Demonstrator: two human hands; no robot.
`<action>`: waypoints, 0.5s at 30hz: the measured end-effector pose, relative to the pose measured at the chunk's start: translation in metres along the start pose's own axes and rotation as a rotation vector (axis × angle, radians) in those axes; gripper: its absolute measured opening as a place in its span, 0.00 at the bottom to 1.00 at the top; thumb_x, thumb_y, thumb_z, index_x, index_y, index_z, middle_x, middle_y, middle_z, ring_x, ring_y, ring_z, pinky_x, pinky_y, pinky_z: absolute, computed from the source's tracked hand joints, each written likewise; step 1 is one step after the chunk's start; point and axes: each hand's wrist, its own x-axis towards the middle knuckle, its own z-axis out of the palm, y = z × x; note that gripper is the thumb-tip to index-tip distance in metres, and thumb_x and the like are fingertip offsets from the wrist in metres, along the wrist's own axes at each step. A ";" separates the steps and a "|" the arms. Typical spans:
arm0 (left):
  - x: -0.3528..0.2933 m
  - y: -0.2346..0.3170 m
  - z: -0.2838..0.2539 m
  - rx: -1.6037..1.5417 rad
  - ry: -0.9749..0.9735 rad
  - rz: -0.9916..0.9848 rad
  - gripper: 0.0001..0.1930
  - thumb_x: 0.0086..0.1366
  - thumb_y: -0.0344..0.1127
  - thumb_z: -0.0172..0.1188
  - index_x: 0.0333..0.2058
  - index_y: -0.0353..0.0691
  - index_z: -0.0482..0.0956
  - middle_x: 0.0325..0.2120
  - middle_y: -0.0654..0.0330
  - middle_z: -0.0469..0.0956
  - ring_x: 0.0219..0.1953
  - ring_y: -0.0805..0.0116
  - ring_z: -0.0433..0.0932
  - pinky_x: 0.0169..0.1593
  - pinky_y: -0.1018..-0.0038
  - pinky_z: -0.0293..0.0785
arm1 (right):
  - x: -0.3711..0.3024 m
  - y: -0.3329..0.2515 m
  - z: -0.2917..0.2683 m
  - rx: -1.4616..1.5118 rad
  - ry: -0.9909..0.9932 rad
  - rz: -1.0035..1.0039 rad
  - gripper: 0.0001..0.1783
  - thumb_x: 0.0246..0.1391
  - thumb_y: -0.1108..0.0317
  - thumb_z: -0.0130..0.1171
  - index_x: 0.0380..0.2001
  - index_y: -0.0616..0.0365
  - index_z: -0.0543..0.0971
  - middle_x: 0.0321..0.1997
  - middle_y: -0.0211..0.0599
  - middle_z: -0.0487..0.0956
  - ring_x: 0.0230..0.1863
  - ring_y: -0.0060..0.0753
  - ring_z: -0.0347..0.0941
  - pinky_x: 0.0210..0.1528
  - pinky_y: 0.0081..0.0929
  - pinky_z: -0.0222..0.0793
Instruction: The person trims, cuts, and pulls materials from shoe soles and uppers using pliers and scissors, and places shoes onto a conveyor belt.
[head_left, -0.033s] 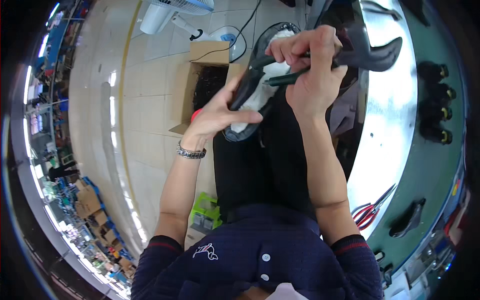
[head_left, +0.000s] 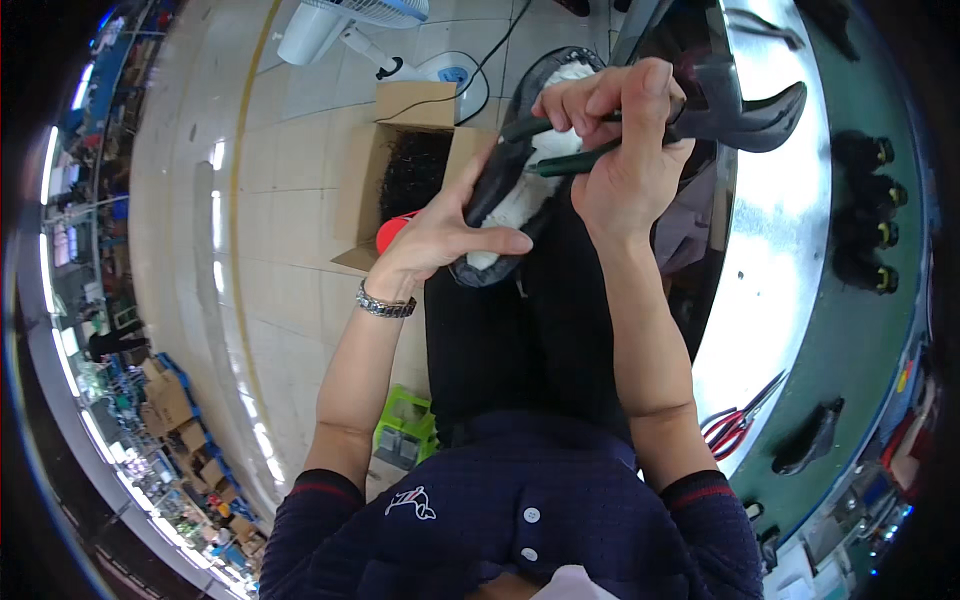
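A black shoe upper (head_left: 488, 185) lies slantwise above my lap, its whitish underside (head_left: 512, 205) facing up and dark edges wrapped around it. My left hand (head_left: 445, 230) grips the near part of the shoe, thumb across the underside and fingers around the left side. In my right hand (head_left: 630, 140) is a pincer-like tool with a curved dark metal head (head_left: 765, 118) pointing right. Its dark green handles (head_left: 575, 162) reach left over the shoe; one end lies over the pale underside. Whether it presses there I cannot tell.
An open cardboard box (head_left: 360, 190) with black material stands on the floor left of the shoe, near a red round object (head_left: 393, 232). Behind it is a fan (head_left: 350, 40). At right, a metal-edged bench (head_left: 770, 230) bears red-handled pliers (head_left: 728, 432) and several dark shoe-shaped pieces (head_left: 812, 438).
The view has shifted slightly, showing more of the red object beside the box. Both hands keep their grips, and the tool stays over the shoe with hardly any movement.
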 end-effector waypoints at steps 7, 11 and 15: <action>0.000 -0.017 -0.010 -0.140 -0.019 0.078 0.59 0.44 0.29 0.73 0.65 0.30 0.36 0.61 0.52 0.54 0.63 0.67 0.54 0.64 0.74 0.49 | 0.011 0.015 0.019 0.050 -0.139 0.088 0.19 0.62 0.60 0.50 0.22 0.63 0.67 0.14 0.34 0.66 0.17 0.27 0.63 0.22 0.28 0.64; 0.000 -0.016 -0.004 -0.294 0.012 0.163 0.58 0.45 0.30 0.73 0.65 0.31 0.35 0.60 0.52 0.53 0.63 0.67 0.54 0.64 0.74 0.50 | 0.011 0.019 0.018 0.101 0.156 0.240 0.23 0.62 0.50 0.47 0.20 0.54 0.62 0.14 0.27 0.59 0.17 0.24 0.57 0.27 0.32 0.62; 0.003 -0.020 -0.003 -0.314 0.021 0.226 0.58 0.46 0.27 0.71 0.65 0.35 0.35 0.60 0.55 0.55 0.63 0.68 0.53 0.64 0.72 0.50 | 0.005 0.025 0.027 0.187 0.311 0.255 0.22 0.62 0.49 0.47 0.19 0.49 0.61 0.15 0.22 0.57 0.19 0.21 0.55 0.32 0.30 0.61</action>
